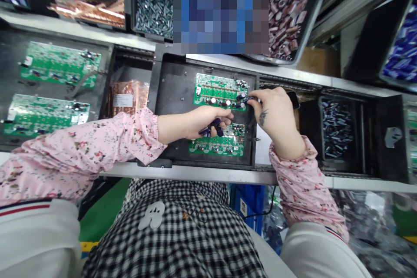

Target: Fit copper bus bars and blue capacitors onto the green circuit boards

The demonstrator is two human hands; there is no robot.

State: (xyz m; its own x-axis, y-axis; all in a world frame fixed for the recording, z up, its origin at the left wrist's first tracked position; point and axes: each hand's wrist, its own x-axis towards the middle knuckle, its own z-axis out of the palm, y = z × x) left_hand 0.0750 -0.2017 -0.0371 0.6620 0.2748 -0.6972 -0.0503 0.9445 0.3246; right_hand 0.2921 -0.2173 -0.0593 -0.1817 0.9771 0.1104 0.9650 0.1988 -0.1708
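Blue components (219, 127) held, left hand (210, 120) loosely curled

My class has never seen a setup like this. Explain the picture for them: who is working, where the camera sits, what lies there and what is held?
There is no robot here: these are a person's bare hands, seen by a camera worn on the head, looking forward and down. A black tray holds an upper green circuit board and a lower green circuit board. The left hand holds several small dark blue parts. The right hand pinches what looks like a similar part at the upper board's right end. Around them are bins of small parts; one area at the top is pixelated.
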